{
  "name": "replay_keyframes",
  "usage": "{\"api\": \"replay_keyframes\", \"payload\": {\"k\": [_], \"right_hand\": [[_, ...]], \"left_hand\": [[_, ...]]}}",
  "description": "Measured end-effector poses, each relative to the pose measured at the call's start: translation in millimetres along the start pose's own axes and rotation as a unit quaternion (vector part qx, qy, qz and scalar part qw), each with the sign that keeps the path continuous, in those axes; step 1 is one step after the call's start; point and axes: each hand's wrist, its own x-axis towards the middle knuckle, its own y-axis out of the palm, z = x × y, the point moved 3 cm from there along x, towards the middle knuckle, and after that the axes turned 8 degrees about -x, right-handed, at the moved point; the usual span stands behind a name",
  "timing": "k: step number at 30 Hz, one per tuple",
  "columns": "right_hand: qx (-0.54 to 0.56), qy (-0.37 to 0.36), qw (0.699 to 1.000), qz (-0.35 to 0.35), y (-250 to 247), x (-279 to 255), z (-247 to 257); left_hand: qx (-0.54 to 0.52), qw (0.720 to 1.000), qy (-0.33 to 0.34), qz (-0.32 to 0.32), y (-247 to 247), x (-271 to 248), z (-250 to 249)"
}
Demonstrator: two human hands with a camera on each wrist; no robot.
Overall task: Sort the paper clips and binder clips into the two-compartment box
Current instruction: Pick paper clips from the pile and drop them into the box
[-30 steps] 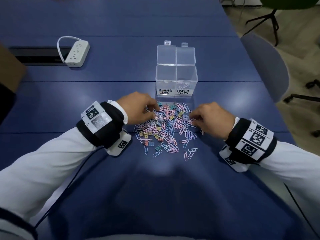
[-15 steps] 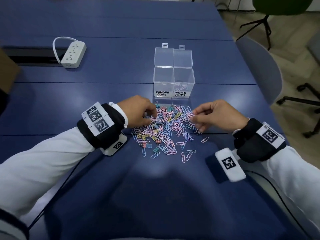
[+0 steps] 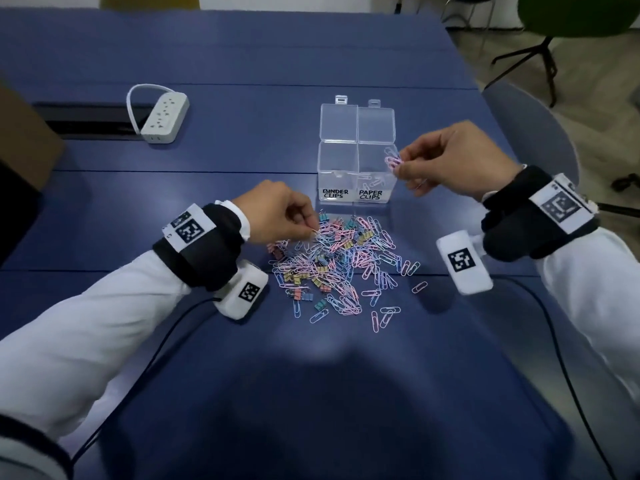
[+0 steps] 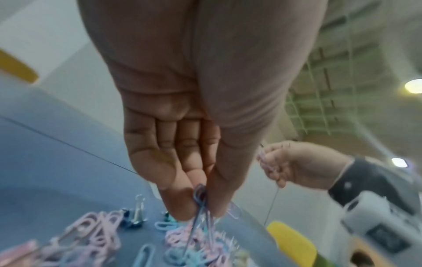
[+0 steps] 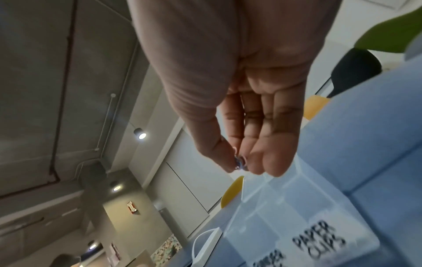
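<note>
A clear two-compartment box [image 3: 337,161] stands open on the blue table, labelled BINDER CLIPS on its left half and PAPER CLIPS on its right half [image 5: 319,238]. A few paper clips lie in the right half. A pile of pastel paper clips and binder clips [image 3: 341,261] is spread in front of it. My right hand [image 3: 398,166] pinches a small bunch of pink paper clips [image 3: 393,160] above the right compartment. My left hand [image 3: 313,230] is at the pile's left rim and pinches blue paper clips [image 4: 200,200] between thumb and forefinger.
A white power strip [image 3: 165,117] with a looped cord lies at the far left beside a dark cable slot [image 3: 86,119]. A brown cardboard box [image 3: 24,133] sits at the left edge. A grey chair [image 3: 530,133] stands past the table's right edge.
My right hand has lifted from the pile and moved up to the box with paper clips in it. My left hand has stayed at the pile's left side, picking at clips.
</note>
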Motion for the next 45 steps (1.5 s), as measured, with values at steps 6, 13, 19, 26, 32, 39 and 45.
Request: {"api": "replay_keyframes", "payload": {"k": [6,13,19,26,32,39,45], "right_hand": [[-0.175,-0.014,0.984,-0.022,-8.8,29.5,17.9],[-0.309,0.029,0.950,0.010,-3.1,55.8,25.6],[-0.280,0.003,0.960,0.005,2.7,49.6,16.4],[-0.198,-0.011,0.978,-0.066,-10.6,21.1,-10.5],[-0.215,-0.043,0.976,-0.019,-5.9,-6.0,-13.8],[-0.364,-0.069,0.916,0.154,37.0,-61.4,-50.6],[-0.353,-0.140,0.919,0.107,59.9,-49.4,-27.7]], "left_hand": [[-0.174,0.984,-0.015,-0.035,-22.3,-3.7,-10.2],[-0.130,0.983,0.054,-0.114,-42.6,17.6,-48.6],[-0.136,0.965,0.083,-0.207,-45.9,66.5,-82.5],[-0.017,0.985,0.012,-0.172,-22.9,106.8,-82.7],[0.040,0.981,0.072,-0.176,-30.7,80.9,-87.1],[0.112,0.992,0.059,-0.026,-17.6,3.3,-31.2],[0.139,0.986,0.059,0.074,28.7,-11.9,-9.8]]}}
